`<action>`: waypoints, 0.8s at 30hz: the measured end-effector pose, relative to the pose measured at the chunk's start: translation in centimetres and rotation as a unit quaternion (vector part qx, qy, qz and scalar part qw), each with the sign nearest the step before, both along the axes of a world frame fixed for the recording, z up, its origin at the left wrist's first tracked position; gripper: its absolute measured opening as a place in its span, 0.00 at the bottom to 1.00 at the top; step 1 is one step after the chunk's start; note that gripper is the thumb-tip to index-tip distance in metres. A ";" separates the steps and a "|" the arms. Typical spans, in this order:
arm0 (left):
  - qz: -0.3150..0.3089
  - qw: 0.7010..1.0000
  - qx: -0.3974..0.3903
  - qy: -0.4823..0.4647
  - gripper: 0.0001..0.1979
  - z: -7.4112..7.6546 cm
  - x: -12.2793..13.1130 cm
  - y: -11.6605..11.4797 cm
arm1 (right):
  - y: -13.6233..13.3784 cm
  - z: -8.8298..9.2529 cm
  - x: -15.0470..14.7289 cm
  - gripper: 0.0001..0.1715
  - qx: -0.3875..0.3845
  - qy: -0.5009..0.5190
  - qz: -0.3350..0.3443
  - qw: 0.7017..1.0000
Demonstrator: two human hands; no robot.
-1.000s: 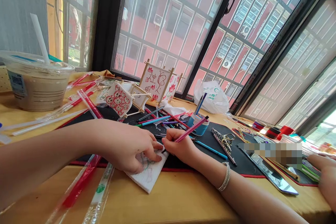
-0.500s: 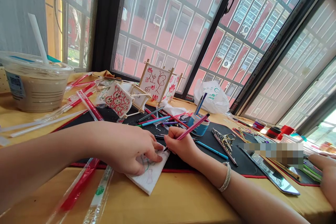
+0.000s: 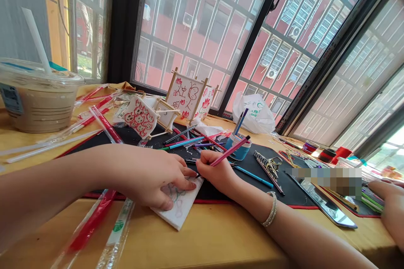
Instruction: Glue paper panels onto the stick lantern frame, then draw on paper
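Observation:
My right hand (image 3: 216, 172) grips a pink marker pen (image 3: 230, 152), its tip down on the edge of a white paper panel (image 3: 180, 205) with faint drawn lines. My left hand (image 3: 158, 178) lies flat across the panel, pressing it to the table and hiding part of the drawing. Both hands are close together over the front edge of a black desk mat (image 3: 268, 189). A bracelet circles my right wrist. At the far right edge, a co-worker's hand (image 3: 391, 206) rests near several loose pens.
Scattered pens lie behind my hands, next to a blue pen cup (image 3: 238, 151). Small bamboo-framed paper lanterns (image 3: 186, 96) stand further back near the window. A plastic drink cup (image 3: 41, 103) stands at left, wrapped straws lie around, and a white plastic bag (image 3: 254, 114) sits by the barred window.
The whole view has shifted slightly up and left. My hands stay on the panel, with the pink marker still in my right hand.

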State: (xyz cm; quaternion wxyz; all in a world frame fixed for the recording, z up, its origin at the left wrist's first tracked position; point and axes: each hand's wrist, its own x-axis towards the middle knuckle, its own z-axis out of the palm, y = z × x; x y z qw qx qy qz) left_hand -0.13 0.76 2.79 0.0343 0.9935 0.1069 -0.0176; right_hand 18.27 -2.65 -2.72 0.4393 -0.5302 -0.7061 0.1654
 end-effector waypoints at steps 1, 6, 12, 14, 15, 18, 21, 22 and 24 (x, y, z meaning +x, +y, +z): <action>-0.004 1.000 -0.015 0.024 0.28 0.0 0.0 0.0 | 0.0 -0.1 0.0 0.14 0.002 0.001 -0.001 1.000; 0.012 0.996 -0.052 0.071 0.29 0.3 0.0 0.0 | 0.3 -0.3 0.2 0.14 -0.001 0.010 0.000 1.000; 0.018 0.996 -0.057 0.073 0.29 0.4 0.0 0.0 | 0.3 -0.1 0.3 0.14 -0.020 0.027 -0.009 0.999; 0.013 0.996 -0.056 0.068 0.29 0.3 0.0 -0.1 | 0.3 -0.1 0.3 0.14 -0.028 0.029 -0.002 0.999; 0.008 0.996 -0.055 0.065 0.29 0.3 0.0 0.0 | 0.3 -0.1 0.4 0.14 -0.032 0.031 0.003 0.999; 0.001 0.997 -0.051 0.057 0.29 0.2 0.0 0.0 | 0.3 -0.2 0.4 0.14 -0.036 0.042 0.002 0.998; -0.005 0.997 -0.055 0.046 0.29 0.1 0.0 0.0 | 0.2 -0.1 0.4 0.14 -0.031 0.035 0.005 0.999; -0.005 0.997 -0.058 0.041 0.28 0.1 0.1 0.0 | 0.2 -0.1 0.4 0.14 -0.035 0.038 0.006 0.999; -0.005 0.998 -0.060 0.037 0.28 0.0 0.0 0.1 | 0.0 0.0 0.4 0.14 -0.056 0.062 0.005 0.997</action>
